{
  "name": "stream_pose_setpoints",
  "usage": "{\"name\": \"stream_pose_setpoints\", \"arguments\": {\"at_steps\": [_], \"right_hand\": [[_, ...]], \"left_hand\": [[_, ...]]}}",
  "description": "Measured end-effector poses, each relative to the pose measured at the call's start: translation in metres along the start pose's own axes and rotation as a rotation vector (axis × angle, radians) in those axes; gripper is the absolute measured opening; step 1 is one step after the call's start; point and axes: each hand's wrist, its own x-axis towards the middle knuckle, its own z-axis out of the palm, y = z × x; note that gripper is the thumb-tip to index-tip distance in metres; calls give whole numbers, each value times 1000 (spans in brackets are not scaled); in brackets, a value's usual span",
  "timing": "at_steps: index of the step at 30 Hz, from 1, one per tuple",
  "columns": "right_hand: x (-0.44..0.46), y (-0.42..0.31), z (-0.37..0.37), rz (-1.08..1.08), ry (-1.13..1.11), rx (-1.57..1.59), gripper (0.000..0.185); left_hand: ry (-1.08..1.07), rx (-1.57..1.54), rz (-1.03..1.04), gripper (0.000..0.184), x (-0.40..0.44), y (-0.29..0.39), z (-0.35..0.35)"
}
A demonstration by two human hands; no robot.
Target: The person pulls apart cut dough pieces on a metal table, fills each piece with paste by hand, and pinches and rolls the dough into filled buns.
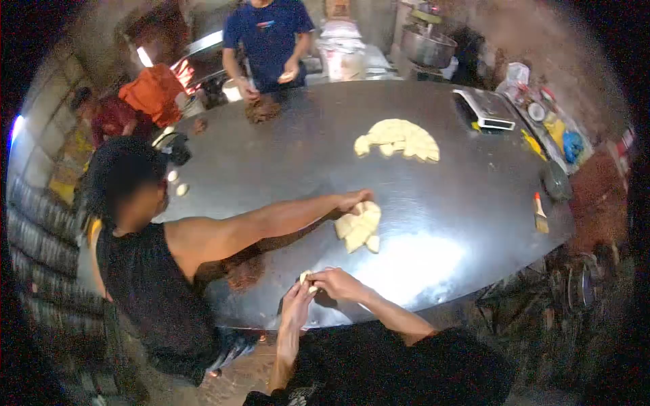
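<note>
A small pale piece of dough [306, 276] is held between my two hands, just above the near edge of the metal table [298, 183]. The fingers of my left hand [296, 304] are wrapped round its lower side. From the right, my right hand [336, 283] pinches it. Beyond my hands lies a cluster of cut dough pieces [359, 233], touched by a co-worker's outstretched hand [354, 199]. Further back is a larger, curved group of dough pieces [406, 139]. A brown crumbly mound [245, 273] sits left of my hands, partly behind the co-worker's arm.
A co-worker in a black sleeveless top [142, 271] stands close on the left. Across the table, another person [267, 40] handles dough beside a brown mound [263, 109]. A scale [484, 108], a brush [539, 215] and bags [572, 145] lie at the right.
</note>
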Motion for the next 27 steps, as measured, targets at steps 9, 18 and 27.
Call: {"name": "stream_pose_setpoints", "arguments": {"at_steps": [9,18,27], "right_hand": [[-76,26,-57,29,457,201,31],[-66,39,-68,31,392,153,22],[-32,-32,-55,10,26,367,28]], "left_hand": [[-204,150,11,37,16,-29,91],[-279,218,103,50,-12,-20,96],[-160,-434,254,44,-48,-14,75]]}}
